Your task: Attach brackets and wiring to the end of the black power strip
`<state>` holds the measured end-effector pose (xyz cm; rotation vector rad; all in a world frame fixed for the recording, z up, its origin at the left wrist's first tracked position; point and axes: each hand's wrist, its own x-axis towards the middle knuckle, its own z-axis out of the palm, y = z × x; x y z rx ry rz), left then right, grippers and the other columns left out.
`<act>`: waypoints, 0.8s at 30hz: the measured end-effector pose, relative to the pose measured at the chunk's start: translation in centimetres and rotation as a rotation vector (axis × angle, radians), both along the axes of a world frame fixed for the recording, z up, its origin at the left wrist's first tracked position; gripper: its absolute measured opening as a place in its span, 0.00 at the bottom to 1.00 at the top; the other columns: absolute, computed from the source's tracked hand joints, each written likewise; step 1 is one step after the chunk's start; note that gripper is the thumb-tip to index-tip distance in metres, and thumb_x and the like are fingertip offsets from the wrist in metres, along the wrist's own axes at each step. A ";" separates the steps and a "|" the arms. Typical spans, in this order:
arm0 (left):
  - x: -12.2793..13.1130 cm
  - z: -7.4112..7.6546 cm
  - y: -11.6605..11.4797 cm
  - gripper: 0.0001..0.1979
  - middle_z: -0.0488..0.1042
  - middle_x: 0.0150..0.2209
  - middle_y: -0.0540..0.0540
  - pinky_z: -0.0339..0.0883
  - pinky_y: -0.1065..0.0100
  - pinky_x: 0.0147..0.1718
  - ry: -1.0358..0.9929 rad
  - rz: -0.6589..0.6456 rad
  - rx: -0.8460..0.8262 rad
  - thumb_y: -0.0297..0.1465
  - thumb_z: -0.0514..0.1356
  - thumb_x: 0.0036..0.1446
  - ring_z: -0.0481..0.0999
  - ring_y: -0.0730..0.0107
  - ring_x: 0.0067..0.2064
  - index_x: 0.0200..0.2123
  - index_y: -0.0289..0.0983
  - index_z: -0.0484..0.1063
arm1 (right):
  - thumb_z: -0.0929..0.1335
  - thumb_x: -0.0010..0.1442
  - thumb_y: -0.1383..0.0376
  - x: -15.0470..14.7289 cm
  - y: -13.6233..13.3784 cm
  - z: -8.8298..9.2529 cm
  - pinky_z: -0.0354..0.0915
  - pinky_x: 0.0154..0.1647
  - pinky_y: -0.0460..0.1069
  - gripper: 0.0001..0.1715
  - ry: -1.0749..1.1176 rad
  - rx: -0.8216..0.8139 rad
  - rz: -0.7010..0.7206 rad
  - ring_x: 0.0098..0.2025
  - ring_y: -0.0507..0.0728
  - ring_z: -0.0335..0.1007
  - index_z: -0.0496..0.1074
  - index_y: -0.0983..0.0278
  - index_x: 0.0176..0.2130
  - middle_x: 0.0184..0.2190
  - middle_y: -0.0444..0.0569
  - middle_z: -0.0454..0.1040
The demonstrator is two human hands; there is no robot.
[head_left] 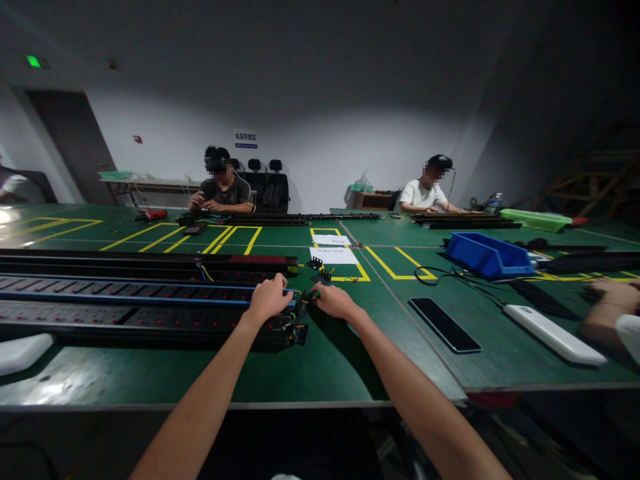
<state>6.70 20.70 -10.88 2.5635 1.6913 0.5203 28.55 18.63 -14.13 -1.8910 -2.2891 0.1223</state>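
Observation:
Long black power strips with rows of sockets lie side by side on the green table, left of centre. My left hand [270, 297] is closed over the right end of the blue-edged power strip [190, 297]. Just right of that end, my right hand [334, 301] has its fingers bent in at a small black end cap [303, 304], where thin wires show. The fingertips partly hide what they grip. Another strip [170, 316], nearest me, has its own black end cap [301, 335]. Beyond my right hand lie two loose black end pieces [324, 275].
A phone [445, 325], a white power bank [554, 335] with a cable and a blue bin [487, 255] are to the right. Paper labels [333, 255] lie ahead. Two people work across the table; another person's hand [613, 303] is at far right.

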 end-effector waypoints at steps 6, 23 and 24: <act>0.0 -0.1 0.2 0.24 0.80 0.46 0.38 0.67 0.56 0.50 -0.017 0.011 -0.015 0.40 0.59 0.59 0.78 0.49 0.51 0.56 0.37 0.63 | 0.63 0.66 0.58 0.0 -0.1 0.1 0.64 0.42 0.51 0.21 -0.004 -0.010 -0.002 0.48 0.64 0.76 0.69 0.58 0.57 0.47 0.55 0.78; 0.1 0.4 -0.2 0.12 0.81 0.43 0.43 0.69 0.58 0.48 0.052 -0.042 -0.002 0.39 0.57 0.61 0.78 0.54 0.48 0.42 0.42 0.77 | 0.63 0.67 0.58 0.0 -0.1 0.0 0.64 0.43 0.52 0.22 -0.004 -0.009 -0.011 0.49 0.64 0.75 0.69 0.58 0.58 0.47 0.56 0.79; 0.1 0.4 -0.2 0.12 0.81 0.43 0.43 0.68 0.59 0.48 0.051 -0.042 -0.003 0.39 0.57 0.61 0.78 0.54 0.48 0.42 0.42 0.77 | 0.63 0.66 0.58 0.0 -0.1 0.0 0.64 0.43 0.52 0.22 -0.005 -0.006 -0.009 0.49 0.64 0.75 0.69 0.58 0.57 0.47 0.56 0.79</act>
